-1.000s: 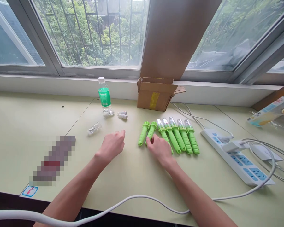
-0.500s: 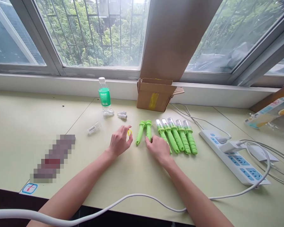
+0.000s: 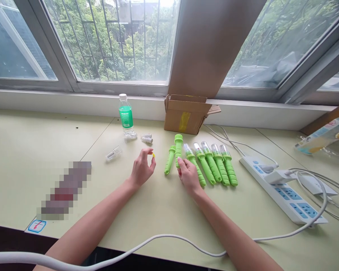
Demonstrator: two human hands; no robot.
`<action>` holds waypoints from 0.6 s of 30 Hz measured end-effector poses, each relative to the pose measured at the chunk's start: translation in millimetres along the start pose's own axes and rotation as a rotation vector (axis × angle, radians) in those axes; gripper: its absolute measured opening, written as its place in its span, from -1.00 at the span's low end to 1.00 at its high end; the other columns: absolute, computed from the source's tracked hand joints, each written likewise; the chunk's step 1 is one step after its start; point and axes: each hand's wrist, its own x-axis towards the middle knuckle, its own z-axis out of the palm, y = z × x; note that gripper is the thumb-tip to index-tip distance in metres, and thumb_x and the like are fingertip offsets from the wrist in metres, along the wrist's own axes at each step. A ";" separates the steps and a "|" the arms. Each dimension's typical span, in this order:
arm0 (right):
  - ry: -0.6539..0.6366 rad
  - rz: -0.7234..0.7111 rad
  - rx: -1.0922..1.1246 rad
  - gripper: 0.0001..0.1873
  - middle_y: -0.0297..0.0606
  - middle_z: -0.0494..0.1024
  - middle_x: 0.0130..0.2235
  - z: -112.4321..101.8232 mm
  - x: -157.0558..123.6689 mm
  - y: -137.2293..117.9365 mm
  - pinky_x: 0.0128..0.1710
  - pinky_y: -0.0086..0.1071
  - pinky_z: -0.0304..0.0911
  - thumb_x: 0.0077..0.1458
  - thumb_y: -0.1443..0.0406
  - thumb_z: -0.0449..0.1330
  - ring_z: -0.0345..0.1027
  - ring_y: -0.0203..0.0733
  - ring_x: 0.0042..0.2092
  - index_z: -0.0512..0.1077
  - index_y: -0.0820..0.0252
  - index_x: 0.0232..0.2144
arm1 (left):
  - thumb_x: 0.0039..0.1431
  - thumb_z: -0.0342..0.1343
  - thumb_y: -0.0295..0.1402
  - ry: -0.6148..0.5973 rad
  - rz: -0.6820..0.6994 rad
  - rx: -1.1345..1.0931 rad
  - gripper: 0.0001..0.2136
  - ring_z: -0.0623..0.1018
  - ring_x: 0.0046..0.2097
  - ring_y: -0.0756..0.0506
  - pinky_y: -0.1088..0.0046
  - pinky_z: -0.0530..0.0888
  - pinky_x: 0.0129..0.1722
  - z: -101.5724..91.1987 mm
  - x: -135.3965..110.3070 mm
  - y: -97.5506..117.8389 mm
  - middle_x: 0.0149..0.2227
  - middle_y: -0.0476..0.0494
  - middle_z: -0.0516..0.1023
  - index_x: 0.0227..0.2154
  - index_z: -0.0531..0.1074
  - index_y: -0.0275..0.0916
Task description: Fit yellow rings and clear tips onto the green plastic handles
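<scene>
My left hand is closed in a pinch on a small yellow ring, partly hidden by the fingers. My right hand grips the lower part of a green ribbed handle, its uncapped collar end pointing away from me. Just left of it, a second uncapped green handle lies on the table. To the right, several similar green handles with clear caps lie side by side, the nearest one partly behind my right hand. A loose clear cap rests beyond my left hand.
Small clear pieces lie near a water bottle with a green label. An open cardboard box stands by the window sill. At right is a power strip with plugs; a white cable crosses in front of me.
My right hand has raised the green handle from the table, its collar end now higher and farther forward. The yellow ring stays in my left hand, now more covered by the fingers.
</scene>
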 end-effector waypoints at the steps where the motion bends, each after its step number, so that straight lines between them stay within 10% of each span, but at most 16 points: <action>1: -0.022 0.015 0.026 -0.53 -0.47 0.15 -0.64 1.3 -0.6 0.3 -0.61 -0.43 -0.05 0.12 -0.08 -0.01 -0.01 -0.34 -0.62 0.08 0.11 -0.58 | 0.17 -0.02 -0.45 0.006 -0.001 -0.016 -0.70 0.52 -0.11 -0.05 0.41 0.48 -0.17 0.5 0.3 -0.9 -0.16 -0.15 0.44 -0.04 0.13 -0.15; 10: -0.055 -0.083 -0.106 -0.51 -0.44 0.20 -0.62 4.2 -3.8 -0.1 -0.55 -0.43 0.01 0.11 -0.09 0.02 0.04 -0.32 -0.57 0.13 0.14 -0.59 | 0.09 -0.02 -0.55 -0.087 -0.072 -0.045 -0.68 0.52 -0.22 -0.01 0.45 0.48 -0.22 2.8 0.8 -8.2 -0.25 -0.07 0.47 -0.09 0.22 -0.15; 18: -0.084 -0.112 -0.112 -0.53 -0.43 0.19 -0.60 3.9 -4.4 -1.6 -0.53 -0.43 0.00 0.13 -0.06 0.02 0.02 -0.32 -0.55 0.14 0.15 -0.59 | 0.12 0.08 -0.23 -0.149 -0.218 0.083 -0.79 0.44 -0.51 0.05 0.54 0.35 -0.48 0.0 3.1 -4.2 -0.47 0.07 0.44 -0.21 0.33 -0.17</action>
